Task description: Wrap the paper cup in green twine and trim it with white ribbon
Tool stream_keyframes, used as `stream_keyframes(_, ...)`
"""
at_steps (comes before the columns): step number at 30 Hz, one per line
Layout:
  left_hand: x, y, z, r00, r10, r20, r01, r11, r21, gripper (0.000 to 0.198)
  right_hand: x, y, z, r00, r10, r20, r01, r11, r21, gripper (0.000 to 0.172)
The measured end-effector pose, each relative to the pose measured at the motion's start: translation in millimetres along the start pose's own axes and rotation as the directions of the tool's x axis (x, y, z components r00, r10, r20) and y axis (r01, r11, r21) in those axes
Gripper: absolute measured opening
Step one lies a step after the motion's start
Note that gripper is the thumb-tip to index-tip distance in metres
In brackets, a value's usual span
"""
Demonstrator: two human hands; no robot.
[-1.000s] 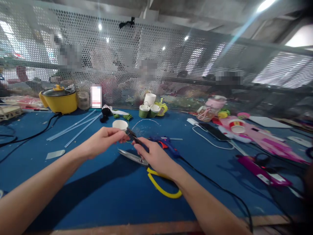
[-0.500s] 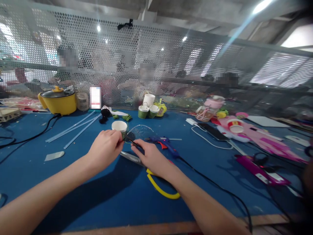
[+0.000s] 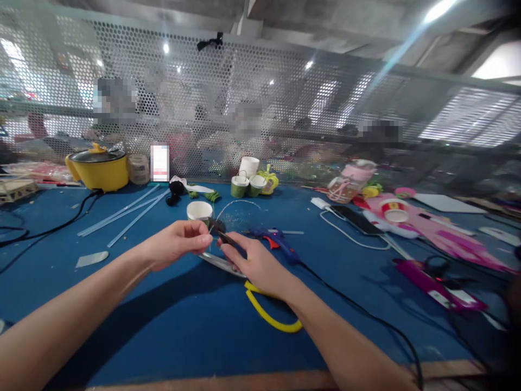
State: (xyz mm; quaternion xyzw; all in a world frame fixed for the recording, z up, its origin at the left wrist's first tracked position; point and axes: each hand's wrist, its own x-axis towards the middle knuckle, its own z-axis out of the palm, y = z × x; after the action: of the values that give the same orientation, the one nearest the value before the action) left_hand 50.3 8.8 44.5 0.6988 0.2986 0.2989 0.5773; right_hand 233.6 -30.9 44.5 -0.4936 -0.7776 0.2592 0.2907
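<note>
My left hand (image 3: 185,243) pinches a thin pale wire (image 3: 240,201) that arcs up and to the right. My right hand (image 3: 252,258) is closed on a dark slim tool (image 3: 228,239), whose tip points toward the wire and my left fingertips; it looks like small scissors or pliers. Just behind my left hand stands a white-rimmed cup (image 3: 199,210). Under my hands lies a silvery blade-like object (image 3: 222,264), with a yellow handle (image 3: 272,320) to its right.
A blue glue gun (image 3: 280,241) lies right of my right hand, its cord running to the front edge. Farther back are a yellow pot (image 3: 100,168), clear glue sticks (image 3: 136,220), small green cups (image 3: 240,186), a phone (image 3: 355,219) and a purple power strip (image 3: 439,288).
My left hand has moved off the cup's side, its fingers now pinching the wire. The dark tool's tip shows more fully near the left fingertips, and the wire's arc sits higher.
</note>
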Motion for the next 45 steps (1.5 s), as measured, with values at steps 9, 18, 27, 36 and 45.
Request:
stream_keyframes(9, -2.7, 11.0, 3.7, 0.965, 0.151, -0.214, -0.065, 0.929, 0.364, 0.019, 2.7, 5.1, 3.7, 0.998, 0.023, -0.065, -0.024, 0.999, -0.027, 0.025)
stream_keyframes(18, 0.8, -4.9, -6.7, 0.988, -0.019, 0.152, 0.078, 0.917, -0.391, 0.03, -2.6, -4.2, -3.1, 0.996, 0.064, 0.064, -0.075, 0.98, 0.183, 0.027)
stream_keyframes(27, -3.6, 12.3, 12.5, 0.887, 0.357, -0.294, 0.002, 0.633, 0.774, 0.013, 5.7, 10.8, 4.8, 0.994, 0.006, -0.106, -0.021, 0.99, -0.141, 0.021)
stream_keyframes(36, 0.0, -1.7, -1.2, 0.988, -0.081, 0.131, 0.135, 0.866, -0.482, 0.03, -1.3, 0.9, -4.0, 0.999, 0.048, 0.011, -0.049, 0.988, 0.146, 0.027)
stream_keyframes(45, -1.1, 3.1, 6.6, 0.977, 0.168, -0.13, -0.103, 0.911, 0.4, 0.021, 2.4, 6.6, -0.2, 0.998, 0.018, -0.058, -0.021, 0.999, -0.04, 0.025)
